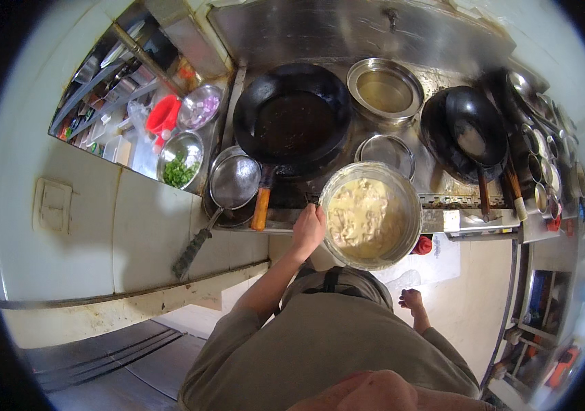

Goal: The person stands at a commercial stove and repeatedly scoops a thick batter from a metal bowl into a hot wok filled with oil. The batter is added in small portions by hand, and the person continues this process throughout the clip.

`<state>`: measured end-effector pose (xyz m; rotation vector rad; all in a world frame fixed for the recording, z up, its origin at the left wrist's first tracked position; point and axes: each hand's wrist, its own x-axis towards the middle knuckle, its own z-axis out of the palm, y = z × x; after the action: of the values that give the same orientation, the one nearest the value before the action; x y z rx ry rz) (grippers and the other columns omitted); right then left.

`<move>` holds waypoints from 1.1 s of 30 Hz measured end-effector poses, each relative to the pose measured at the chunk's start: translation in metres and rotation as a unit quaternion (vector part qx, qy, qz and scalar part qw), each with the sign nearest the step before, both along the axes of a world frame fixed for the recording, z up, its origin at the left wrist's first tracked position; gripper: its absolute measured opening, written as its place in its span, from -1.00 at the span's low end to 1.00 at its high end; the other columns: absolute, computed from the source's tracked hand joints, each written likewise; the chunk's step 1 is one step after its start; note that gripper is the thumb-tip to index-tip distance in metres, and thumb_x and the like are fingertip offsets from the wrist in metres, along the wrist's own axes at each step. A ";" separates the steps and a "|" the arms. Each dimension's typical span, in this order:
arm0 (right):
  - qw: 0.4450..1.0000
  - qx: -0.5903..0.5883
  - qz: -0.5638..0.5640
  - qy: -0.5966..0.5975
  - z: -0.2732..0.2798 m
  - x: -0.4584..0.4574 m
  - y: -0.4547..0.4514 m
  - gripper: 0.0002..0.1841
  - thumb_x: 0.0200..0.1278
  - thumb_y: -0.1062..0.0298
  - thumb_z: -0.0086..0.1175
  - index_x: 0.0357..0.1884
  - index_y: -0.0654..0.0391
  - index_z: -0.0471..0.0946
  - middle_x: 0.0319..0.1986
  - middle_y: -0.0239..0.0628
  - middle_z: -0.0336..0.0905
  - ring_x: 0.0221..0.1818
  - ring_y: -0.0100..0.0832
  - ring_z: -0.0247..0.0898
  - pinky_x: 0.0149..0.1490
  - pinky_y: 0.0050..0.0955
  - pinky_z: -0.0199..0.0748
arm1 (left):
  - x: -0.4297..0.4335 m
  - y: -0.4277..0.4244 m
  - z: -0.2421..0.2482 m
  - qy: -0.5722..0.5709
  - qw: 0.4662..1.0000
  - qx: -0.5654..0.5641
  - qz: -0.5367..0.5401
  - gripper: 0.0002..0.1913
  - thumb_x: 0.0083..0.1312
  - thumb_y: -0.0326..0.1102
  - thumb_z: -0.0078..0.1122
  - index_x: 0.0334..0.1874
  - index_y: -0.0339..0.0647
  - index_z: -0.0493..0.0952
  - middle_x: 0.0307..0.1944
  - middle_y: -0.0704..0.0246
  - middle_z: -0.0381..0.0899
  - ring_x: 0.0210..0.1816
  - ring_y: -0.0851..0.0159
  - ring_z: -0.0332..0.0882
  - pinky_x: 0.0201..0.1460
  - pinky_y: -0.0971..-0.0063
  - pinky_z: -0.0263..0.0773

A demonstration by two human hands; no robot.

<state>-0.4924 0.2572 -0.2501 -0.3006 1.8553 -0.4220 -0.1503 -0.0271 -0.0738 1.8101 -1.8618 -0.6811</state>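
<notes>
My left hand (309, 231) grips the left rim of a round metal bowl (415, 231). Inside lie pieces coated in a pale yellow batter (361, 216), and batter smears the inner wall. The bowl is in front of my body, at the stove's front edge. Low at my right side hangs my right hand (412, 301), away from the bowl, its fingers curled. No object shows in it, though the palm is hidden. Just beyond the bowl sits a metal ring or lid (387, 151). A large black wok (292, 113) with a wooden handle (261, 208) stands on the stove, dark inside.
A mesh strainer (234, 181) lies left of the wok. Past it are bowls of chopped greens (180, 169) and chopped onion (204, 109). A metal pot of liquid (386, 92) stands behind. Stacked black woks (459, 133) and several seasoning containers (541, 169) are on the right.
</notes>
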 end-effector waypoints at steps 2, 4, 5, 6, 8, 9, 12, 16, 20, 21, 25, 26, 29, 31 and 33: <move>1.000 -0.008 -0.002 -0.026 -0.003 0.001 0.000 -0.71 0.29 0.22 0.00 -0.22 0.31 0.47 -0.41 -0.16 0.59 -0.52 -0.35 0.57 -0.46 -0.41 0.57 | 0.000 0.001 0.001 0.005 1.000 -0.009 0.001 -0.66 0.45 -0.12 -0.19 -0.29 -0.32 0.37 -0.30 -0.04 0.51 -0.22 -0.21 0.48 -0.19 0.00 0.39; 1.000 0.000 -0.006 -0.013 -0.005 0.003 0.000 -0.71 0.29 0.22 0.00 -0.21 0.31 0.47 -0.41 -0.15 0.60 -0.52 -0.35 0.57 -0.45 -0.40 0.57 | -0.001 0.002 0.001 0.006 1.000 0.004 0.006 -0.66 0.45 -0.11 -0.19 -0.29 -0.31 0.36 -0.30 -0.04 0.52 -0.23 -0.22 0.48 -0.20 -0.01 0.38; 1.000 0.000 -0.020 -0.024 -0.005 0.003 0.001 -0.69 0.29 0.22 -0.01 -0.20 0.32 0.46 -0.41 -0.15 0.60 -0.52 -0.35 0.57 -0.46 -0.41 0.57 | -0.001 0.002 0.001 0.000 1.000 0.010 0.008 -0.66 0.45 -0.11 -0.18 -0.29 -0.30 0.36 -0.31 -0.05 0.52 -0.25 -0.23 0.48 -0.21 -0.03 0.38; 0.999 -0.011 -0.019 -0.024 -0.006 0.004 0.001 -0.69 0.29 0.21 0.00 -0.20 0.33 0.46 -0.41 -0.15 0.60 -0.52 -0.34 0.57 -0.46 -0.41 0.57 | -0.001 0.002 0.001 -0.005 1.000 0.012 0.009 -0.67 0.45 -0.12 -0.18 -0.29 -0.29 0.36 -0.32 -0.06 0.53 -0.26 -0.23 0.49 -0.22 -0.04 0.37; 1.000 -0.007 -0.018 -0.010 -0.007 0.006 0.002 -0.68 0.29 0.20 0.01 -0.21 0.33 0.47 -0.42 -0.15 0.59 -0.52 -0.34 0.56 -0.46 -0.40 0.57 | -0.002 0.002 -0.001 -0.013 1.000 0.011 0.010 -0.68 0.45 -0.12 -0.18 -0.29 -0.28 0.36 -0.34 -0.06 0.54 -0.26 -0.23 0.49 -0.24 -0.07 0.36; 1.000 -0.009 -0.011 -0.004 -0.008 0.006 0.003 -0.68 0.29 0.20 0.01 -0.23 0.34 0.47 -0.42 -0.15 0.59 -0.53 -0.34 0.56 -0.47 -0.40 0.57 | -0.002 0.001 -0.002 -0.016 1.000 0.009 0.009 -0.68 0.45 -0.12 -0.18 -0.29 -0.27 0.36 -0.35 -0.06 0.54 -0.26 -0.23 0.49 -0.24 -0.08 0.35; 0.999 -0.025 -0.033 -0.009 -0.010 0.008 0.005 -0.68 0.26 0.20 0.03 -0.27 0.35 0.49 -0.45 -0.16 0.59 -0.56 -0.35 0.55 -0.49 -0.41 0.54 | -0.002 0.000 -0.006 -0.044 0.999 0.016 0.012 -0.67 0.45 -0.11 -0.20 -0.28 -0.28 0.36 -0.38 -0.05 0.55 -0.26 -0.23 0.50 -0.24 -0.08 0.35; 0.999 -0.027 -0.034 -0.003 -0.012 0.010 0.008 -0.69 0.24 0.21 0.06 -0.35 0.34 0.51 -0.52 -0.15 0.58 -0.59 -0.37 0.53 -0.52 -0.42 0.51 | 0.001 0.000 -0.008 -0.057 0.998 -0.001 -0.006 -0.66 0.46 -0.12 -0.23 -0.25 -0.30 0.38 -0.36 -0.07 0.55 -0.27 -0.24 0.49 -0.22 -0.06 0.35; 0.999 -0.028 -0.040 -0.009 -0.013 0.012 0.010 -0.71 0.25 0.23 0.02 -0.36 0.33 0.52 -0.55 -0.19 0.58 -0.57 -0.39 0.55 -0.46 -0.43 0.56 | 0.001 0.000 -0.009 -0.046 0.999 -0.008 -0.016 -0.65 0.46 -0.13 -0.22 -0.26 -0.33 0.37 -0.33 -0.10 0.53 -0.24 -0.25 0.48 -0.18 -0.04 0.35; 0.999 -0.029 -0.041 -0.010 -0.014 0.013 0.010 -0.71 0.25 0.23 0.02 -0.36 0.33 0.52 -0.55 -0.19 0.58 -0.57 -0.39 0.55 -0.46 -0.43 0.55 | 0.002 -0.001 -0.010 -0.044 0.999 -0.010 -0.015 -0.65 0.45 -0.13 -0.22 -0.27 -0.33 0.37 -0.32 -0.10 0.53 -0.23 -0.25 0.47 -0.17 -0.04 0.35; 0.997 -0.030 -0.072 -0.016 -0.016 0.015 0.011 -0.72 0.26 0.23 0.03 -0.35 0.31 0.51 -0.55 -0.20 0.57 -0.60 -0.40 0.52 -0.51 -0.43 0.52 | 0.004 -0.004 -0.013 -0.056 0.998 -0.021 -0.028 -0.66 0.45 -0.14 -0.21 -0.28 -0.34 0.38 -0.34 -0.09 0.53 -0.23 -0.26 0.46 -0.18 -0.03 0.34; 0.996 -0.032 -0.077 -0.012 -0.018 0.016 0.011 -0.70 0.20 0.21 0.07 -0.41 0.32 0.51 -0.59 -0.19 0.54 -0.66 -0.39 0.47 -0.59 -0.46 0.42 | 0.005 -0.005 -0.014 -0.051 0.998 -0.019 -0.032 -0.66 0.44 -0.14 -0.20 -0.29 -0.34 0.39 -0.34 -0.09 0.53 -0.22 -0.25 0.46 -0.17 -0.03 0.34; 0.993 -0.040 -0.109 -0.028 -0.023 0.018 0.012 -0.69 0.20 0.20 0.08 -0.39 0.33 0.50 -0.59 -0.19 0.53 -0.65 -0.39 0.47 -0.58 -0.47 0.42 | 0.010 -0.007 -0.016 -0.053 0.998 -0.008 -0.034 -0.65 0.43 -0.13 -0.17 -0.31 -0.33 0.41 -0.33 -0.06 0.53 -0.20 -0.23 0.47 -0.17 -0.01 0.34; 0.992 -0.048 -0.112 -0.042 -0.027 0.019 0.014 -0.71 0.22 0.22 0.06 -0.38 0.32 0.50 -0.59 -0.20 0.53 -0.64 -0.39 0.48 -0.57 -0.46 0.44 | 0.014 -0.009 -0.015 -0.049 0.998 -0.014 -0.038 -0.64 0.42 -0.11 -0.13 -0.32 -0.33 0.43 -0.33 -0.03 0.54 -0.20 -0.19 0.49 -0.17 0.01 0.35; 0.994 -0.029 -0.098 -0.033 -0.031 0.020 0.016 -0.72 0.27 0.21 0.02 -0.37 0.28 0.50 -0.56 -0.22 0.56 -0.61 -0.40 0.51 -0.53 -0.46 0.48 | 0.018 -0.011 -0.012 -0.019 1.000 -0.018 -0.014 -0.63 0.41 -0.09 -0.07 -0.34 -0.32 0.44 -0.36 0.03 0.55 -0.24 -0.11 0.51 -0.19 0.08 0.37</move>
<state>-0.4726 0.2727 -0.2814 -0.1423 1.8170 -0.6148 -0.1327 -0.0385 -0.0861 1.7888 -1.9154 -0.6233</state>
